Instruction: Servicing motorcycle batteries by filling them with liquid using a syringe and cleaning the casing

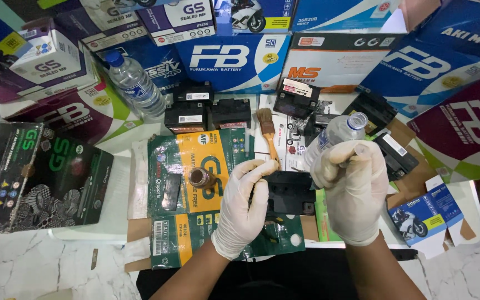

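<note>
One open bottle (337,133) tilts neck up-right in right hand (351,189).

Small black motorcycle battery (290,191), lying flat on green flattened cardboard between both gloved hands; clear plastic bottle (334,136) (uncapped, label facing left) tilted above it, gripped at its base.

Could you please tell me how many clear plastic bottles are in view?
2: a capped bottle lying at upper left among the boxes, and an open bottle tilted in the right hand. Boxes may hide others.
</note>
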